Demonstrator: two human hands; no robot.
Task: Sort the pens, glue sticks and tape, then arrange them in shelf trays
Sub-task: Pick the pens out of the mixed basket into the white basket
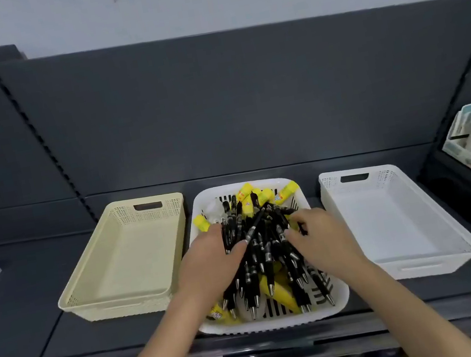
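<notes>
Grey shelf (pixel 15 311): pens (pixel 268 256) hide fingertips of left hand (pixel 208 261) and right hand (pixel 323 238).

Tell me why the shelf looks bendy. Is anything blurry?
Head view: the wide-angle lens bends the dark grey metal shelf at its edges; the black plastic pens in the white slotted basket look sharp; the strip below the shelf is blurry; light is soft.

text: none legible | glue sticks (pixel 287 190): label print blurred | pens (pixel 259 249): markings unreadable
</notes>
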